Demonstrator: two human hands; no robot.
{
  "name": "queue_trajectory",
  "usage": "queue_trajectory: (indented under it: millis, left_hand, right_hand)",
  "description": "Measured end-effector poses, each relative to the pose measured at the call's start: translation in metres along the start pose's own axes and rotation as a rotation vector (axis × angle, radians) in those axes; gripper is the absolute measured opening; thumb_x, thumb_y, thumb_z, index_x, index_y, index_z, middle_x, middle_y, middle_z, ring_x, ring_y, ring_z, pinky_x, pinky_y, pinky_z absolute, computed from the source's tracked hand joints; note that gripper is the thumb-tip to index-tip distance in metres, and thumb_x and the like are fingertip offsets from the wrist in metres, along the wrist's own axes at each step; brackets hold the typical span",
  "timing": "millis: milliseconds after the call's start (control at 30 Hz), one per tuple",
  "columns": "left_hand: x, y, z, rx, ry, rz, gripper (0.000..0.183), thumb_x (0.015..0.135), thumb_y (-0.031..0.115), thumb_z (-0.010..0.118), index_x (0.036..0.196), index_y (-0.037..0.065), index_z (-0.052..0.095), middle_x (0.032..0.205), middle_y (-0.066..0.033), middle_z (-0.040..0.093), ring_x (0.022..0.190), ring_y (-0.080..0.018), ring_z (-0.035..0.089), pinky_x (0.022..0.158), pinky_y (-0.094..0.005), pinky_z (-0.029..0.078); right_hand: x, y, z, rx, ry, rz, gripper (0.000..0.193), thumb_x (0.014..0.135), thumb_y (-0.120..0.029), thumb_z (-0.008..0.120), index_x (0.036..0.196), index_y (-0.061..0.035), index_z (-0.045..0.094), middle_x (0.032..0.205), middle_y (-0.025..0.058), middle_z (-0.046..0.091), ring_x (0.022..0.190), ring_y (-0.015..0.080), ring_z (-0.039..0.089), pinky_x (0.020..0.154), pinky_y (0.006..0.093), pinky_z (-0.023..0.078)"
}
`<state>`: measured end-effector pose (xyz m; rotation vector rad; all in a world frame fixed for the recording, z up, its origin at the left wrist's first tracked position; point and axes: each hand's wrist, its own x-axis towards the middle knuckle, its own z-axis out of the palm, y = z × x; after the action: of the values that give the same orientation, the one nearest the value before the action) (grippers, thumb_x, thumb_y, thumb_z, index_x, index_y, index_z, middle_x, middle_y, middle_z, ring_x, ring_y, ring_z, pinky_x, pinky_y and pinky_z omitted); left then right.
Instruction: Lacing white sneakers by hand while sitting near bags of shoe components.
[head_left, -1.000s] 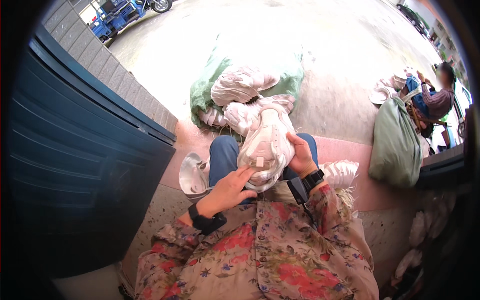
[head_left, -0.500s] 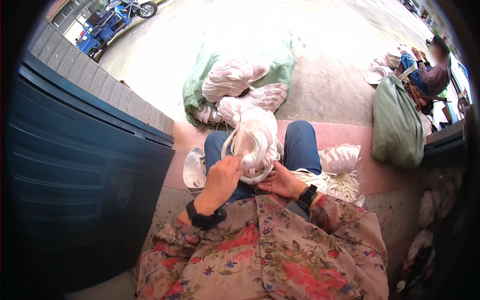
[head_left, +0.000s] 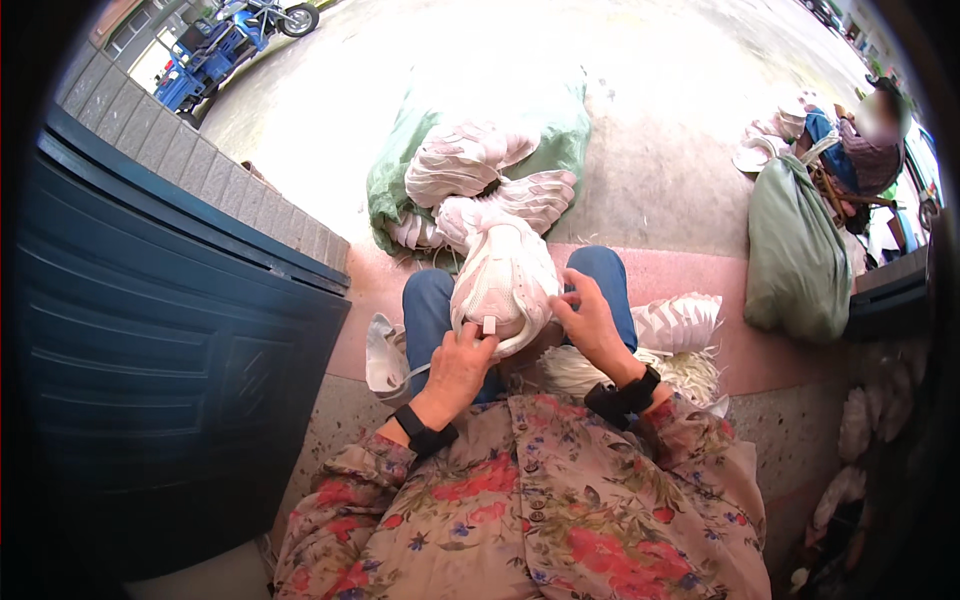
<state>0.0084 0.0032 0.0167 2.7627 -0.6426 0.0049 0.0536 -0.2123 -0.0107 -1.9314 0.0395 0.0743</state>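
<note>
A white shoe upper [head_left: 508, 275] lies between my knees, its rounded collar turned toward me. My left hand [head_left: 460, 362] is closed on the near edge of the upper, beside a small white tab [head_left: 489, 325]. Along the upper's right side, my right hand [head_left: 594, 322] has thumb and fingers apart, the fingertips close to the edge; I see nothing held in it. Bundled white laces [head_left: 572, 372] lie below my right hand, by my right thigh. A thin white strand runs from near my left hand toward another white piece [head_left: 384, 355] at my left.
A green sack [head_left: 392, 190] with stacked white uppers [head_left: 460, 165] stands ahead. At right are more stacked uppers [head_left: 680, 322], a full green sack [head_left: 795, 245] and a seated person [head_left: 872, 150]. A dark blue door [head_left: 170, 350] stands at left; a blue three-wheeler [head_left: 215, 55] is beyond.
The loose white laces over the upper are gone from there, and a lace bundle now shows by my right thigh. My right hand has risen to the upper's right side; the left moved slightly down.
</note>
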Motion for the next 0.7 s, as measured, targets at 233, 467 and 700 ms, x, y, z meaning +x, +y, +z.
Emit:
queue_trajectory:
  millis: [233,467,700]
  left_hand:
    - [-0.003,-0.016,-0.004,-0.448,0.182,-0.213,0.03,0.077,0.01,0.07,0.1,0.002,0.053,0.087,-0.0125,0.055,0.073,-0.0266,0.058,0.063,-0.0367,0.048]
    - [0.021,-0.034,0.015,-0.469,0.064,-0.403,0.038,0.083,0.025,0.064,0.108,-0.001,0.054,0.099,-0.0228,0.06,0.089,-0.0385,0.059,0.077,-0.0429,0.047]
    - [0.027,-0.033,0.028,-0.496,0.125,-0.362,0.029,0.081,0.014,0.064,0.104,-0.002,0.055,0.095,-0.0195,0.058,0.088,-0.038,0.058,0.074,-0.0404,0.047]
  right_hand:
    - [0.001,-0.031,0.01,-0.453,-0.122,-0.242,0.041,0.079,-0.021,0.065,0.115,-0.0039,0.054,0.1,0.0186,0.06,0.091,0.0363,0.058,0.077,0.0427,0.048]
    - [-0.003,-0.019,0.011,-0.381,-0.151,-0.288,0.04,0.077,-0.018,0.067,0.112,-0.0023,0.055,0.098,0.0189,0.061,0.088,0.0369,0.059,0.076,0.0416,0.047]
    - [0.015,-0.006,0.008,-0.261,-0.227,-0.188,0.045,0.068,-0.015,0.076,0.107,-0.0031,0.056,0.083,0.0188,0.063,0.072,0.0362,0.062,0.061,0.0386,0.05]
